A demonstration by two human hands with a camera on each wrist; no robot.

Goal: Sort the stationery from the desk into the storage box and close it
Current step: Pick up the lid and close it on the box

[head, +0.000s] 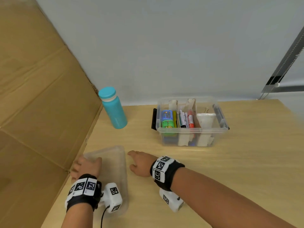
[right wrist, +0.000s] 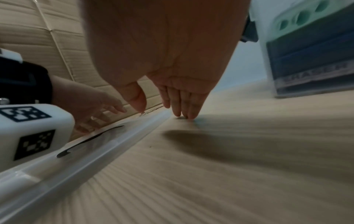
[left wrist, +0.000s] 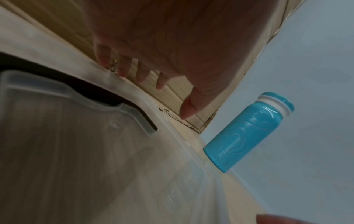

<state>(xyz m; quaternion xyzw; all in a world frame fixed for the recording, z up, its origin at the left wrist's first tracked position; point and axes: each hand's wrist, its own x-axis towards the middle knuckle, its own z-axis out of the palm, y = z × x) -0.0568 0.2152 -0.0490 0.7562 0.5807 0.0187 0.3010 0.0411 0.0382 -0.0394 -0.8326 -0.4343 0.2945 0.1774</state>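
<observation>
Your left hand (head: pixel 87 167) lay over the left edge of the clear lid (head: pixel 113 171), fingers extended toward the cardboard wall (head: pixel 37 99), gripping nothing. Your right hand (head: pixel 139 163) rested just beside the lid's right edge, fingers straight, their tips touching the desk (head: pixel 230 170), holding nothing. The storage box (head: pixel 190 134) stood open, well apart from both hands, toward the back of the desk. It held three compartments: coloured cases at left, several markers (head: pixel 186 119) in the middle, a white item with one binder clip (head: pixel 206 110) at right. One teal bottle (head: pixel 113 109) stood near the cardboard. The left wrist view showed embossed lettering on the bottle (left wrist: pixel 247 133); the right wrist view showed the lid's raised rim (right wrist: pixel 107 141) and the box wall (right wrist: pixel 310 50) close up.
</observation>
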